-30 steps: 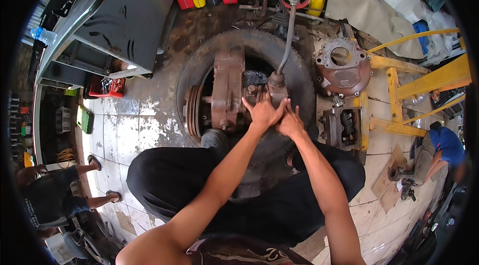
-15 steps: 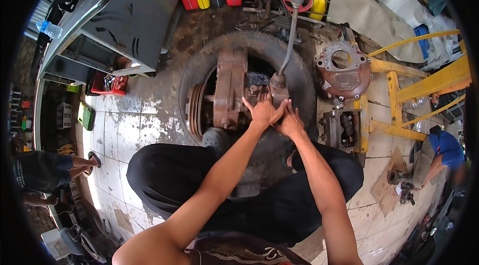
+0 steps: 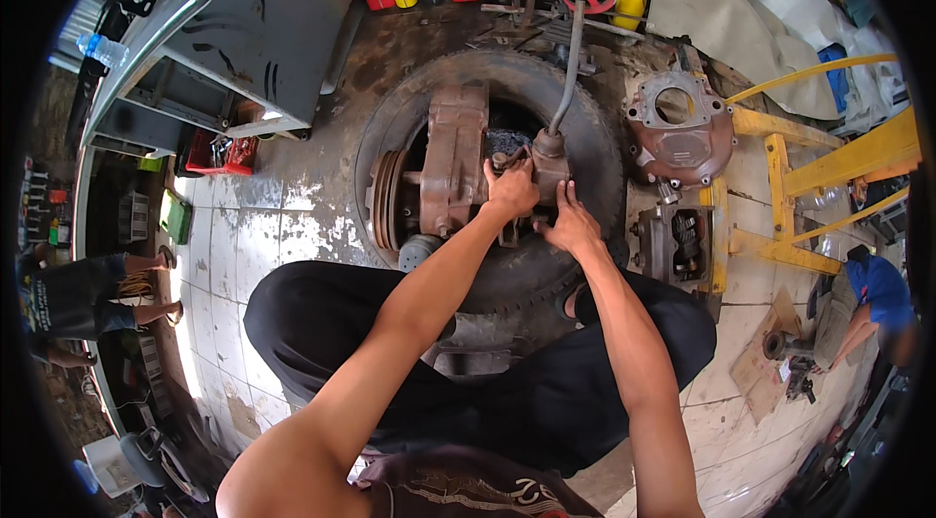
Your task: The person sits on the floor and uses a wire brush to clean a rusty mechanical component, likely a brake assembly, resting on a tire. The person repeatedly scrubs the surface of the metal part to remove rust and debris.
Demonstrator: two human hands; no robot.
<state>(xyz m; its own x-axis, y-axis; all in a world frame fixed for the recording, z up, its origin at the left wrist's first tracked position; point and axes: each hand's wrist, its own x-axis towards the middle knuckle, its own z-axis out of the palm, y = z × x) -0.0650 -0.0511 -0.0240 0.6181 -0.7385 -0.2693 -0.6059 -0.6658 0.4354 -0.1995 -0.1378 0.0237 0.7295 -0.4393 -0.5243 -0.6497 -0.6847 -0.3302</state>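
Observation:
A rusty brown gearbox [image 3: 456, 152] sits inside a tyre lying flat, its tall gear lever [image 3: 571, 69] rising from a housing on the right. Over the middle of the gearbox, my left hand [image 3: 513, 190] has its fingers curled in by a small fitting [image 3: 501, 161] beside the lever housing. What those fingers hold is hidden. Lower and to the right, my right hand [image 3: 573, 225] rests against the lever housing's near side, fingers stretched and thumb apart. A grooved pulley-like disc [image 3: 387, 198] sits at the gearbox's left.
The tyre [image 3: 597, 133] surrounds the gearbox. To its right stand a bell housing [image 3: 680, 142], an opened gear case [image 3: 678, 243] and a yellow frame [image 3: 780, 191]. A grey cabinet [image 3: 258, 30] is at left, with a red tool tray [image 3: 222, 155]. Other people are at both sides.
My left hand has curled its fingers in around the small fitting. My right hand has drawn apart from it, slightly rightward. The view has shifted a little; the person at left has moved.

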